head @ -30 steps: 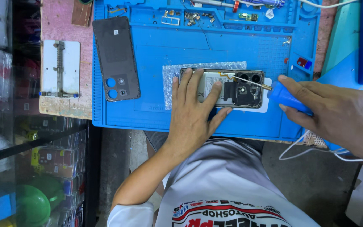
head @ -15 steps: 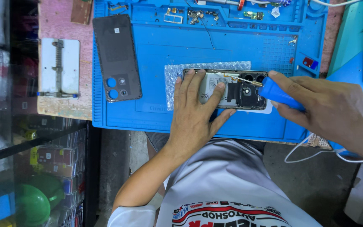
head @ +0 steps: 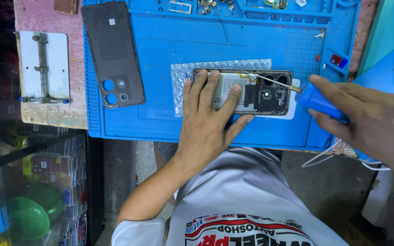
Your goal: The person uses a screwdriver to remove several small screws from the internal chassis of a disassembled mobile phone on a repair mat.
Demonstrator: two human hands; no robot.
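An opened phone [head: 256, 93] with its back removed lies on a sheet of bubble wrap [head: 183, 77] on the blue work mat [head: 160, 45]. My left hand [head: 206, 123] lies flat on the phone's battery end and presses it down. My right hand [head: 365, 118] grips a blue-handled soldering tool [head: 318, 100] whose thin brass tip reaches over the phone's top edge near the camera modules. The phone's dark back cover [head: 112, 54] lies apart on the mat's left side.
A white metal board holder [head: 44, 68] sits on the pink worn bench to the left. Small parts and screws fill the mat's tray slots along the top edge. A glass cabinet with boxes stands at lower left. White cables [head: 334, 157] hang at right.
The view has shifted slightly. My right hand with the blue tool has stayed at the phone's camera end, its tip still over the phone. My left hand keeps pressing the phone.
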